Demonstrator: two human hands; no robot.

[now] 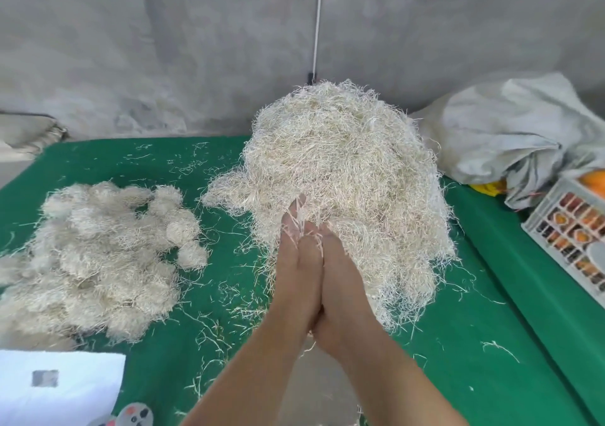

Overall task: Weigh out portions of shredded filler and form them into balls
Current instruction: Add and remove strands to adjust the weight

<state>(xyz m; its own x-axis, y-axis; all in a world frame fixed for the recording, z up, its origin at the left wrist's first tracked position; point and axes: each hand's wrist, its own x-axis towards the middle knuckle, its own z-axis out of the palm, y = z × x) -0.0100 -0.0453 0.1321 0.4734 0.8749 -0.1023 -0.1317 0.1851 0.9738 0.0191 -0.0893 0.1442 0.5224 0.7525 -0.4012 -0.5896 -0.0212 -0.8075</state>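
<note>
Shredded filler (pixel 347 176), one heap, left hand (pixel 299 261) and right hand (pixel 340 271) pressed flat together, perhaps holding strands

No text, label or number can be read anywhere; the white sheet's (pixel 59 389) grey mark is blurred.

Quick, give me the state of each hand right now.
Left hand: open, fingers straight, palm pressed against the other hand, fingertips in the filler heap.
Right hand: open, fingers straight, pressed flat against the left.
</note>
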